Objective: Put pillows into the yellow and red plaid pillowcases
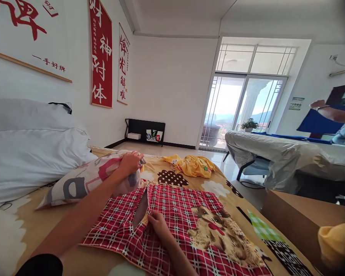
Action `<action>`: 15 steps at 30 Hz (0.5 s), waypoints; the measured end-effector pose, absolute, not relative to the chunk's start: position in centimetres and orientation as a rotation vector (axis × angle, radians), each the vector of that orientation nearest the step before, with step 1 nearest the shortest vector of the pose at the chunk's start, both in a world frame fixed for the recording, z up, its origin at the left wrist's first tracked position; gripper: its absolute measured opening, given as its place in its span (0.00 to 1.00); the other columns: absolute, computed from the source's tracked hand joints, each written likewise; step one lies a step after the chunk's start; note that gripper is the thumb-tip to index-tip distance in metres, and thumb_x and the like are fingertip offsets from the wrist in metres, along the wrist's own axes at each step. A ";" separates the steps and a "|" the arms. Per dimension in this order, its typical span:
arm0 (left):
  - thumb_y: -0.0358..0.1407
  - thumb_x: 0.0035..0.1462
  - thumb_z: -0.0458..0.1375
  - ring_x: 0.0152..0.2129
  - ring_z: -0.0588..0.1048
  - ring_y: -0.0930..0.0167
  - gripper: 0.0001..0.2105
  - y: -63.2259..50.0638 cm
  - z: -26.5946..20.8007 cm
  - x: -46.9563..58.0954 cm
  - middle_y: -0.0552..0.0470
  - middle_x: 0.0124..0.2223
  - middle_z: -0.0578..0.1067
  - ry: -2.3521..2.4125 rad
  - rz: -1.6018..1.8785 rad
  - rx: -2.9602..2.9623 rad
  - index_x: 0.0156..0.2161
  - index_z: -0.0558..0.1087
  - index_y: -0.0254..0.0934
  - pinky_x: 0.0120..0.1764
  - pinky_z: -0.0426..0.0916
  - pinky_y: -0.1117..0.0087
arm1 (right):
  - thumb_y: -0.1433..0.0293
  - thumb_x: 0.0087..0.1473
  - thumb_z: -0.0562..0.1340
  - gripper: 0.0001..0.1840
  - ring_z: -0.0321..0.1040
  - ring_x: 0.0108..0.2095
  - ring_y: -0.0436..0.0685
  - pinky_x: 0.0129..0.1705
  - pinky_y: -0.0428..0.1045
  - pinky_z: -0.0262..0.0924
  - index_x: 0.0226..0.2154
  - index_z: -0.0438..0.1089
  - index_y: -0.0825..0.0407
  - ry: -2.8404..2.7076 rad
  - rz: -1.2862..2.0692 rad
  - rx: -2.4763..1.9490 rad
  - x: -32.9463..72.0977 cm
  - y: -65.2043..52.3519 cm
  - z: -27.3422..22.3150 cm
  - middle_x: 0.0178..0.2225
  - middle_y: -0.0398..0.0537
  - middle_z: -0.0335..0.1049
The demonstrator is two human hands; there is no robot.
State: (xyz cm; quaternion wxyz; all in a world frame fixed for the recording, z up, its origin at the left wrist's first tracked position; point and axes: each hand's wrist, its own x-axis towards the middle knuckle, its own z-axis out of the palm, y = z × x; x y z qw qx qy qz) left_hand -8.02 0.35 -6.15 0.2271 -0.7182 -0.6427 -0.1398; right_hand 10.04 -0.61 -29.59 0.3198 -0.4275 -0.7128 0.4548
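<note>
A patterned pillow (89,178) in white, grey and pink lies on the bed at the left. My left hand (131,162) is closed over its far right end, fingers wrapped round the fabric. In front lies a red plaid pillowcase (175,199) with a dog print, spread flat, with a gaping slit near its left side. Its slit edge is pinched between the fingers of my right hand (158,222). The pillow's right end rests just beside the pillowcase's upper left edge. Beyond them, a crumpled yellow cloth (194,165) lies on the tan bedsheet (149,165).
White bedding (37,153) is piled at the left. On the right stand a cardboard box (299,214) with a yellow item (336,241) by it, and a plastic-covered table (276,147). Another person's hand (319,104) holds dark blue fabric (319,120) there.
</note>
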 end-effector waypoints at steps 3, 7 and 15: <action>0.28 0.59 0.49 0.49 0.69 0.57 0.15 0.4 -3.3 -6.8 0.39 0.47 0.73 -1.768 -0.427 -1.954 0.49 0.71 0.33 0.49 0.60 0.56 | 0.53 0.45 0.57 0.19 0.59 0.17 0.50 0.19 0.44 0.52 0.18 0.54 0.48 -1.719 1.328 -1.021 9.9 -0.2 -30.3 0.13 0.38 0.57; 0.35 0.60 0.55 0.49 0.69 0.60 0.13 1.0 -7.1 -3.5 0.42 0.48 0.73 -1.795 -0.355 -2.072 0.49 0.71 0.33 0.52 0.62 0.55 | 0.48 0.39 0.60 0.22 0.54 0.15 0.48 0.18 0.44 0.50 0.17 0.56 0.48 -1.504 1.407 -0.952 10.2 0.3 -30.5 0.13 0.37 0.54; 0.40 0.62 0.57 0.45 0.73 0.66 0.13 2.6 -17.4 -0.2 0.47 0.47 0.74 -1.912 -0.289 -2.256 0.46 0.72 0.34 0.51 0.67 0.55 | 0.52 0.40 0.59 0.19 0.51 0.17 0.48 0.20 0.45 0.51 0.16 0.57 0.49 -1.232 1.289 -0.909 12.6 -0.9 -29.4 0.15 0.38 0.54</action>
